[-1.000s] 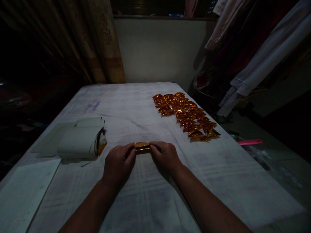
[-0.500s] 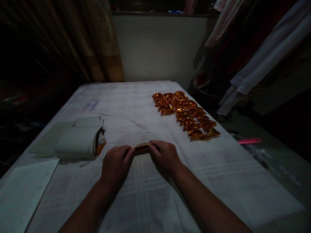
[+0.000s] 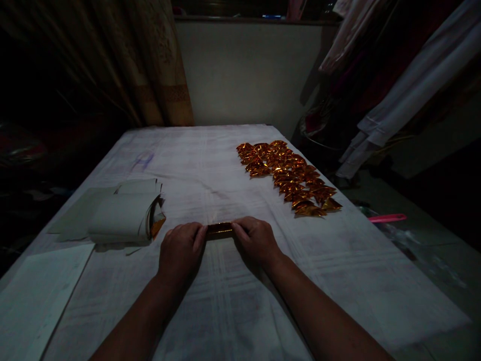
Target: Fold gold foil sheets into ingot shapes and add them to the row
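Note:
A narrow folded strip of shiny gold foil paper spans the gap between my hands, just above the cloth. My left hand pinches its left end between thumb and curled fingers. At the right end, the thumb and fingers of my right hand close on it in the same way. Both ends of the strip are hidden under the fingers. Beyond my right hand, rows of folded gold foil pieces with pointed ends lie on the cloth-covered table.
Left of my hands lies a stack of pale paper sheets, curled over, with gold showing at its edge. A flat white sheet lies nearer. Clothes hang at the right, and a pink handle shows beyond the table's right edge.
The foil strip looks narrower and flatter, its upper flap now folded down and its face shinier. Both hands keep their grip in nearly the same place.

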The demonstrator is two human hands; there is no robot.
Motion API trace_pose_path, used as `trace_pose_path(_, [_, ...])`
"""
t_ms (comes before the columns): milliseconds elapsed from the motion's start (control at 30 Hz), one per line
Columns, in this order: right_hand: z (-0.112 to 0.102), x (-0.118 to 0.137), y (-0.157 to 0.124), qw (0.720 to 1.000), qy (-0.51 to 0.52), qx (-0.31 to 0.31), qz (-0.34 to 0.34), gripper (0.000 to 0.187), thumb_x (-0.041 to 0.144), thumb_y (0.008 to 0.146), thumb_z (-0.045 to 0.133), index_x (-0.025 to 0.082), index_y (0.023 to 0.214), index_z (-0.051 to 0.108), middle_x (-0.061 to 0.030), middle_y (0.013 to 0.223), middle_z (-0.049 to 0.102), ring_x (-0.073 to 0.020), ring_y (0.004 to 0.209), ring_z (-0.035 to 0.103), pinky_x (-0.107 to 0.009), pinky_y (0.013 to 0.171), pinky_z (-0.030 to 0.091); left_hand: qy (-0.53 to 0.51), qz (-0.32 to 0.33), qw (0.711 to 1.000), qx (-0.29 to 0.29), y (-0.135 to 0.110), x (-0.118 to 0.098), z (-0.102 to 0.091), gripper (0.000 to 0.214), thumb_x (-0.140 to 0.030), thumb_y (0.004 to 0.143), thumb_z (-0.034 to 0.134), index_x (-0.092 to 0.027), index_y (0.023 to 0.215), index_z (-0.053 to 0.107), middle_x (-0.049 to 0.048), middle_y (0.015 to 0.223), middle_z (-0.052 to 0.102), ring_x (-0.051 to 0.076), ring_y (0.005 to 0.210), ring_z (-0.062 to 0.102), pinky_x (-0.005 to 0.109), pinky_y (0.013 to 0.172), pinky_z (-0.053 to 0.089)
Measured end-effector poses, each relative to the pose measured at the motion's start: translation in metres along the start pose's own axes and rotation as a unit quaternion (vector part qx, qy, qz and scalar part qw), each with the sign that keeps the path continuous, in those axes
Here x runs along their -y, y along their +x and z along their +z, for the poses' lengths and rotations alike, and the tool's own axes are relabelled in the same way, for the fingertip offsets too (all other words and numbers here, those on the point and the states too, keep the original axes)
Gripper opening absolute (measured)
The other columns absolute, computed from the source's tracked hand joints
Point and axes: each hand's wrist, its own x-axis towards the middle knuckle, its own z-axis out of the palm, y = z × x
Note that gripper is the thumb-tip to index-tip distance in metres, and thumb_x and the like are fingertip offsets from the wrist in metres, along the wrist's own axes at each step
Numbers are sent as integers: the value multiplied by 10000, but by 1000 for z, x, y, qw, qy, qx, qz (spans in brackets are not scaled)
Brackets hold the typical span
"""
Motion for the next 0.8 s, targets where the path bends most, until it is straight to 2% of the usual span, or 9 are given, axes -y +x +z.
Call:
trace_pose_path(600, [-2, 4, 0, 1000, -14, 13, 8, 241, 236, 955, 559, 246, 917, 797, -47, 950, 793, -193, 887, 730, -265, 780, 497, -7, 17, 1000, -11, -2, 2, 6, 393, -371, 1011, 377, -202, 813, 671, 74, 826, 728, 283, 833, 677, 389, 758, 438])
trace_pose_path(800, [1, 3, -1, 1000, -9, 0, 5, 238, 236, 952, 564, 251, 926, 800, -44, 942, 794, -194, 873, 730, -262, 756, 489, -15, 20, 999, -23, -2, 3, 9, 389, -352, 1016, 372, -204, 812, 668, 72, 820, 727, 275, 820, 674, 380, 756, 434])
